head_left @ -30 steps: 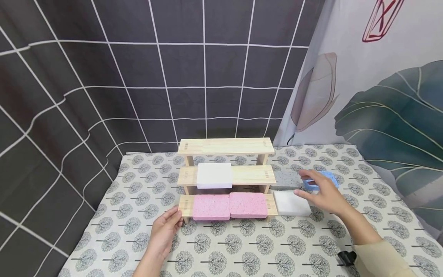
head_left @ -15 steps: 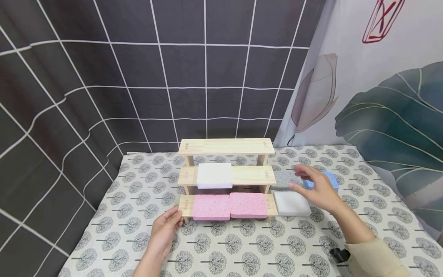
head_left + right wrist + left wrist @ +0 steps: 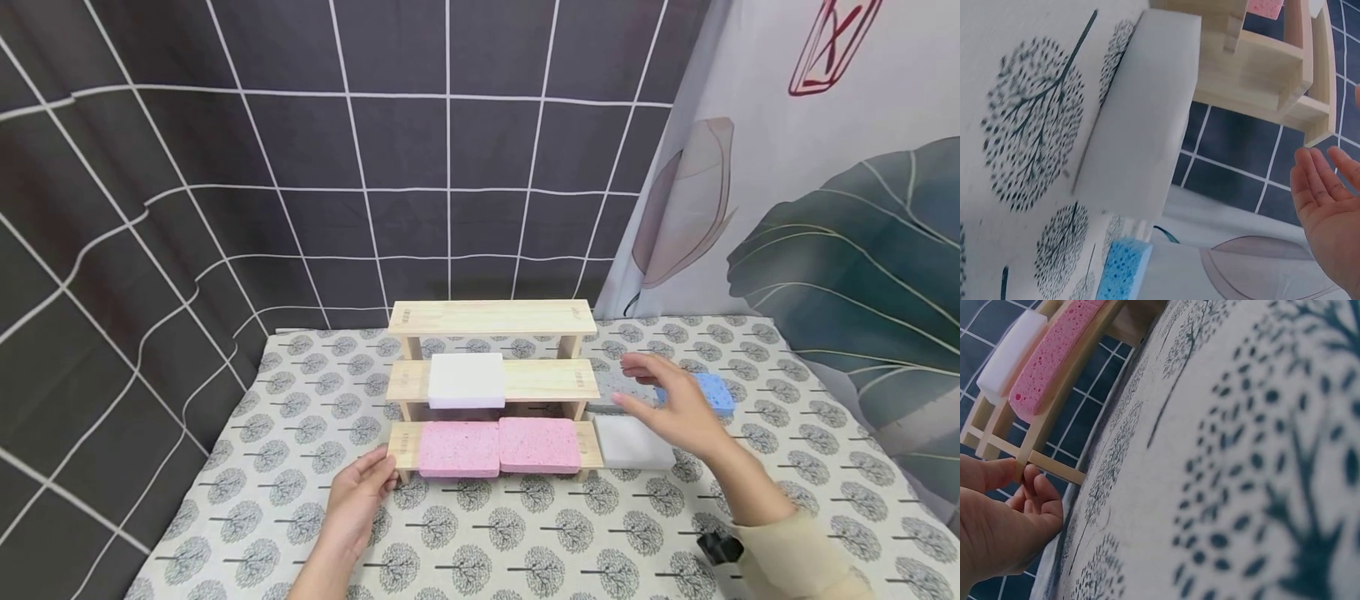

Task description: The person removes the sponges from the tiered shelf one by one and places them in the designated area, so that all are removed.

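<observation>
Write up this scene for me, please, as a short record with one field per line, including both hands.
Shelf: three-tier pale wooden rack
Lowest tier: two pink speckled rectangular sponges, side by side
Middle tier: white rectangular block
Beside rack, on tree-print cloth: white rectangular slab, grey speckled block, blue sponge
Left hand: pinches the lowest tier's left end
Right hand: holds nothing, fingers apart from thumb
Backdrop: dark curtain with white grid
</observation>
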Motion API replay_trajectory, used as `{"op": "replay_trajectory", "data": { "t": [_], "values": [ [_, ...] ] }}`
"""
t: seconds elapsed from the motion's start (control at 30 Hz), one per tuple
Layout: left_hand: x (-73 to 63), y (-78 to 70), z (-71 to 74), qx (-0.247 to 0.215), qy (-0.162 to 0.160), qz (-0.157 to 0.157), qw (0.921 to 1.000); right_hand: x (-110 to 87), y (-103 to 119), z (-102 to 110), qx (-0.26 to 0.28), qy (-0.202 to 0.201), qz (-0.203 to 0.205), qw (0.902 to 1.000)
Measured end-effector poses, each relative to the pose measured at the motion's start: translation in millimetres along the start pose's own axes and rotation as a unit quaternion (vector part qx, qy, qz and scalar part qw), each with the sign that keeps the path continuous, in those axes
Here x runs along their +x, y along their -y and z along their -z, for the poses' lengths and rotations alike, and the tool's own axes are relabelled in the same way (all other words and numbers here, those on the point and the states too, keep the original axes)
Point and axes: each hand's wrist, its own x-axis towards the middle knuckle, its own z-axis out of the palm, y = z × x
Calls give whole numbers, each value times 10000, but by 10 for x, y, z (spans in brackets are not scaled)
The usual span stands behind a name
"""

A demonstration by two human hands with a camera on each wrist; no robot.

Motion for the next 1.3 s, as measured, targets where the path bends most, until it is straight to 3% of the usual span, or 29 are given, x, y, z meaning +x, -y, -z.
{"op": "replay_trajectory", "data": {
  "t": [0.63,1.3],
  "values": [
    [16,1,5,-8,48,-22,10000,162,201,-239,118,-18,531,9985],
    [4,-31,-1,-41,16,21,10000,299,456,-481,367,447,297,9979]
  ]
}}
